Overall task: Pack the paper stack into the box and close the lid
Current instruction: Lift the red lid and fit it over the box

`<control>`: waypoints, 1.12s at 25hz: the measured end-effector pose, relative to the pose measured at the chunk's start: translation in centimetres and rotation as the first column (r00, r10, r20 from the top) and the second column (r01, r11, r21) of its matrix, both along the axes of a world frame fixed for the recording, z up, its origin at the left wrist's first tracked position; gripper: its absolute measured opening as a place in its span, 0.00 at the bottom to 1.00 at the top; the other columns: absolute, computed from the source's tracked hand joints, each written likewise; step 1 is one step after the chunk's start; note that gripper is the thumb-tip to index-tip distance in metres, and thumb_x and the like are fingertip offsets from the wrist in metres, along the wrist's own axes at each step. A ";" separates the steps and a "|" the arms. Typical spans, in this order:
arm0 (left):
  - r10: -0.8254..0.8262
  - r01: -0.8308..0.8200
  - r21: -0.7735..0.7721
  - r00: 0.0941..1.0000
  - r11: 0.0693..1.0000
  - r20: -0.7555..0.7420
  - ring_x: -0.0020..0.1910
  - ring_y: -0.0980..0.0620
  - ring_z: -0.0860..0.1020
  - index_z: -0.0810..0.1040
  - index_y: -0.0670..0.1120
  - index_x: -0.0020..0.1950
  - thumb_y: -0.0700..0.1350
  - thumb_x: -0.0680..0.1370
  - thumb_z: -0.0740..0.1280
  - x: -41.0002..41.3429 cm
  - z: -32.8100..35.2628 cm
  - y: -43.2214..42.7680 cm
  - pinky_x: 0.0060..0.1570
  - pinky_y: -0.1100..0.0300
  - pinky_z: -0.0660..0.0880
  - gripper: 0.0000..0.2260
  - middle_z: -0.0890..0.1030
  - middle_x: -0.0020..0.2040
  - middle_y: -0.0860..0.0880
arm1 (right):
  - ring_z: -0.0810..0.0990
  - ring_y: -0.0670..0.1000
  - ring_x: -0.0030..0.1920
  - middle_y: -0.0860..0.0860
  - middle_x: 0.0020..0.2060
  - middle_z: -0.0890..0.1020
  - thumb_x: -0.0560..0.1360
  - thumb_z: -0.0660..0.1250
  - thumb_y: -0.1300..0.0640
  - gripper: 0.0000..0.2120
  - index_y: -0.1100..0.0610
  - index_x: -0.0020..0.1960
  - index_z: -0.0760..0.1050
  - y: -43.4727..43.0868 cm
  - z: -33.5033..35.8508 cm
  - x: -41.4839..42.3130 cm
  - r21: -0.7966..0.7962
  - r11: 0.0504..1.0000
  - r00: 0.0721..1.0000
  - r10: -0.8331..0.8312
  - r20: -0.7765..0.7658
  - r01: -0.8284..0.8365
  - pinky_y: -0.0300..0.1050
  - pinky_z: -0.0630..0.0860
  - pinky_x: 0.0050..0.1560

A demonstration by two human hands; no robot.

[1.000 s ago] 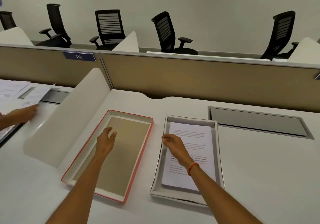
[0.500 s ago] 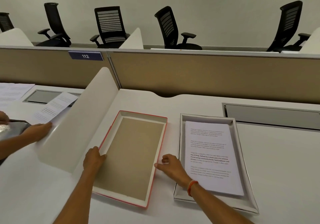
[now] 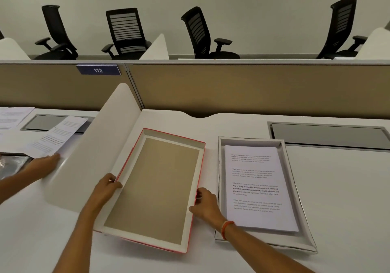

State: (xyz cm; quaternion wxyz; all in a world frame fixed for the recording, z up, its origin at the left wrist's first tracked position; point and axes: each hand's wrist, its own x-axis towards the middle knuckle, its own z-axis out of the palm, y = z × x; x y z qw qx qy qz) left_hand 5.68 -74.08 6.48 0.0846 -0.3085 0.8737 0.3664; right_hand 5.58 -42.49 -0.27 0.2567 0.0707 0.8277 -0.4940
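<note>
A red-edged lid lies upside down on the white desk, its brown inside facing up. My left hand grips its left rim, and my right hand grips its right rim. The lid's near end looks slightly raised off the desk. To its right sits the shallow white box with the printed paper stack lying flat inside it.
A curved white divider stands left of the lid. Beyond it another person's hand holds loose sheets. A tan partition closes off the back of the desk, and a grey cable hatch lies at back right.
My right hand left the paper stack and moved to the lid's right rim. My left hand slid to the lid's left rim. Both now grip it, and the near end has risen a little.
</note>
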 end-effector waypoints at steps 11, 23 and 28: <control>-0.127 0.133 0.405 0.991 0.905 -0.042 0.45 0.48 0.77 0.69 0.57 0.54 0.44 0.77 0.66 0.9 11.1 9.1 0.36 0.55 0.77 0.10 0.75 0.49 0.52 | 0.84 0.55 0.51 0.57 0.52 0.84 0.65 0.77 0.64 0.19 0.63 0.55 0.79 1.4 -1.1 -0.3 0.071 0.997 0.999 0.038 -0.030 -0.036 0.46 0.82 0.53; -0.201 0.205 0.017 0.970 0.979 -0.136 0.54 0.45 0.75 0.64 0.48 0.70 0.49 0.74 0.69 1.0 12.8 18.1 0.50 0.52 0.74 0.27 0.73 0.65 0.45 | 0.85 0.55 0.47 0.58 0.51 0.84 0.75 0.70 0.59 0.12 0.65 0.55 0.80 6.1 5.3 -2.4 0.015 0.997 0.991 -0.078 -0.113 0.080 0.42 0.82 0.50; -0.274 0.248 -0.187 0.953 0.951 -0.127 0.48 0.49 0.74 0.63 0.46 0.68 0.52 0.73 0.69 1.0 13.8 24.0 0.45 0.55 0.73 0.27 0.76 0.61 0.44 | 0.87 0.56 0.44 0.59 0.48 0.85 0.79 0.62 0.49 0.18 0.63 0.56 0.79 8.6 12.8 -3.7 -0.448 0.876 0.975 -0.219 -0.040 0.179 0.42 0.84 0.40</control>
